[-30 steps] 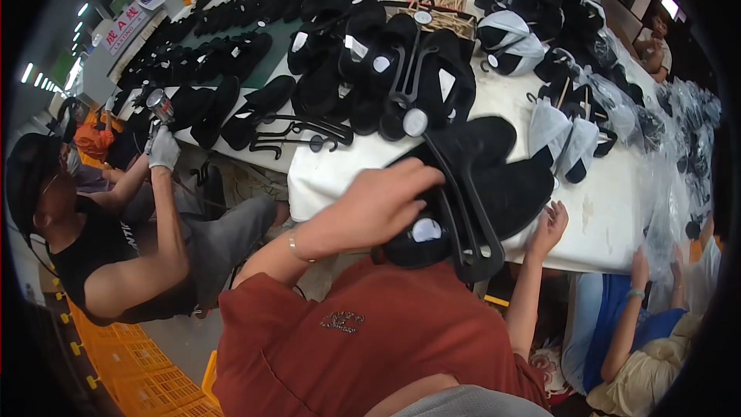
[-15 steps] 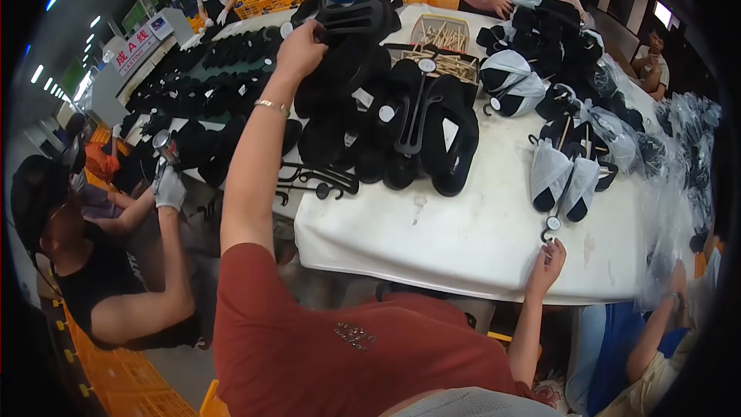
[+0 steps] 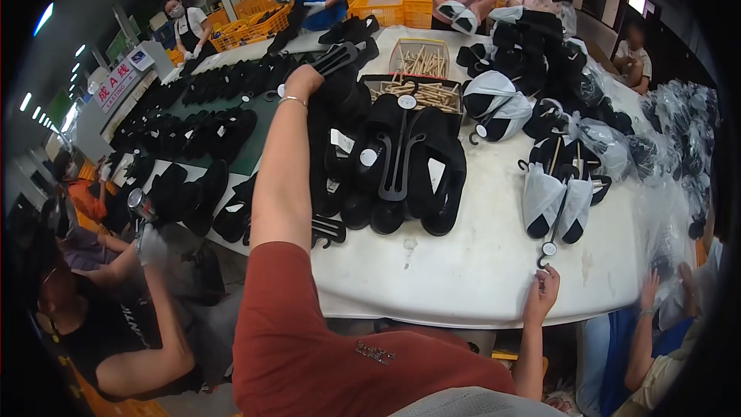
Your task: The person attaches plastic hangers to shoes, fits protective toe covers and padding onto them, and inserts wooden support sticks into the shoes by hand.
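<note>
My left hand [image 3: 303, 82] is stretched over the far left part of the white table, closed on a black plastic shoe hanger [image 3: 338, 59]. A round white disc shows left of my fingers. Black shoes lie against and below that hanger; whether they hang from it I cannot tell. At the front right, my right hand [image 3: 543, 293] has curled fingers at the hook of another shoe hanger [image 3: 548, 249]. Its pair of black shoes [image 3: 557, 197], wrapped in white paper with wooden sticks inside, lies on the table. Between my hands, another black hanger [image 3: 397, 162] lies on black shoes [image 3: 441, 177] with white tags.
A box of wooden sticks [image 3: 423, 58] stands behind the shoes. Wrapped shoes [image 3: 498, 100] and clear plastic bags [image 3: 675, 154] crowd the right side. Rows of black shoes [image 3: 193, 131] fill the left. Co-workers stand around; one at left holds a can [image 3: 140, 205].
The view has shifted, so the table appears lower. My left hand stays on the hanger, which is now lower among the shoes. My right hand remains at the hook.
</note>
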Demonstrator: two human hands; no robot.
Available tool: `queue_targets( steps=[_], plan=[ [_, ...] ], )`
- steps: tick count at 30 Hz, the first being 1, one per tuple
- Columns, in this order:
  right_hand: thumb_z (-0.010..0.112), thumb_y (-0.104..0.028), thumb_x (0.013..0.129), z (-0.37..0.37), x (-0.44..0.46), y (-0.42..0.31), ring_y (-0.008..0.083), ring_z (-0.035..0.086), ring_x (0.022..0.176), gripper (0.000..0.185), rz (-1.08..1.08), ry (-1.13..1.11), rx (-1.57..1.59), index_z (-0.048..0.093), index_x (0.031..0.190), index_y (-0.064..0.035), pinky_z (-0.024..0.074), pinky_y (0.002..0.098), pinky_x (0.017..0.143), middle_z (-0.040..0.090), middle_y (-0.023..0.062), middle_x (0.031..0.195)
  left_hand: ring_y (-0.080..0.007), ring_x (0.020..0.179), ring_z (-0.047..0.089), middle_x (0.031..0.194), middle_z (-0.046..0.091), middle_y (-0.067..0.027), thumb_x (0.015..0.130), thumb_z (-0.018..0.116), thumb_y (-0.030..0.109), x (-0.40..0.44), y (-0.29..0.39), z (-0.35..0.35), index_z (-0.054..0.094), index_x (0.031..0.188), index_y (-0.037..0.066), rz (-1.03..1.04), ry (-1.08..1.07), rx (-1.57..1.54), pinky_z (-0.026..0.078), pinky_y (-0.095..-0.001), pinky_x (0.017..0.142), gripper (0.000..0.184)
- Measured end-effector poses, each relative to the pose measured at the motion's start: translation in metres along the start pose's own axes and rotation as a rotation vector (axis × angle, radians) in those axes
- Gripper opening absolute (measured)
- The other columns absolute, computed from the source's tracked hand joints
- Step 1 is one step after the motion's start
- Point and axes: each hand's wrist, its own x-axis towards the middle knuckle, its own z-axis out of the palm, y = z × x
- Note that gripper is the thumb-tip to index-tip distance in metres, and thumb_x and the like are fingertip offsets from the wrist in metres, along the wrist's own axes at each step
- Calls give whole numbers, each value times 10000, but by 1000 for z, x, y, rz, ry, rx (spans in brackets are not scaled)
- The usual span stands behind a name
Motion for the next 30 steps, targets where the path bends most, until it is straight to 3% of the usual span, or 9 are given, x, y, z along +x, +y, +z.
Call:
queue_targets(
  steps=[1, 2, 5, 7, 16, 19, 24, 28, 30],
  plan=[
    [568, 19, 894, 0, 0, 0, 181, 593, 912, 167, 11, -4, 1, 661, 1033, 16, 468, 272, 752, 573, 145, 1309, -384, 881, 734, 944, 737, -257, 906, 703, 317, 5, -4, -7, 732, 1067, -38, 36, -58, 14, 568, -452, 795, 390],
    [569, 19, 892, 0, 1, -1, 180, 592, 911, 167, 22, -9, 2, 662, 1031, 16, 467, 271, 751, 575, 145, 1306, -351, 868, 741, 942, 740, -231, 954, 655, 314, 6, -9, -10, 728, 1072, -24, 27, -102, -35, 571, -433, 783, 366],
    [569, 17, 893, 0, 1, -3, 180, 593, 910, 163, 20, -12, -3, 665, 1025, 14, 469, 272, 752, 578, 144, 1304, -331, 918, 739, 1007, 744, -210, 956, 633, 304, 19, -27, -1, 742, 1088, 16, 155, 29, 162, 572, -430, 812, 335],
    [568, 17, 888, 1, 0, 0, 177, 592, 907, 169, 19, -5, 5, 667, 1025, 12, 469, 271, 752, 578, 144, 1305, -372, 1190, 652, 1285, 672, -213, 952, 584, 269, -7, -18, -17, 712, 1222, 39, 117, -55, 20, 520, -470, 1003, 378],
    [558, 42, 835, 3, 0, 9, 253, 633, 951, 215, -50, 25, -29, 678, 1011, 12, 507, 318, 801, 605, 172, 1271, -376, 1205, 623, 1334, 607, -189, 931, 595, 251, -43, 1, -26, 691, 1269, 147, 164, 100, 121, 507, -474, 1020, 367],
    [582, 34, 854, 2, -1, 9, 319, 637, 1120, 185, -81, 59, -66, 676, 1009, -3, 543, 336, 854, 614, 181, 1243, -358, 1134, 650, 1266, 633, -181, 956, 601, 283, -83, 36, -35, 697, 1225, 129, 424, 362, -102, 514, -455, 970, 325],
    [602, 33, 843, 2, 1, 5, 263, 680, 978, 169, 0, 100, -57, 676, 989, -10, 566, 307, 754, 654, 135, 1152, -329, 1029, 660, 1128, 665, -183, 959, 597, 29, -256, 140, -28, 675, 1158, -6, 1010, 647, -607, 516, -370, 909, 217],
    [635, -18, 849, -3, 27, 5, 250, 665, 910, 208, 47, 0, 11, 666, 1055, -27, 545, 321, 733, 651, 114, 1074, -327, 1028, 681, 1038, 727, -129, 852, 688, -5, -388, 162, 90, 692, 1117, 37, 1222, 199, -627, 532, -400, 902, 268],
    [646, -46, 853, -4, 57, -9, 257, 660, 898, 233, 30, -33, -11, 660, 1085, -35, 540, 334, 748, 648, 112, 1044, -315, 1103, 649, 1190, 694, -129, 877, 700, 106, -436, 167, 152, 685, 1166, 51, 1143, -171, -741, 499, -430, 944, 295]
  ],
)
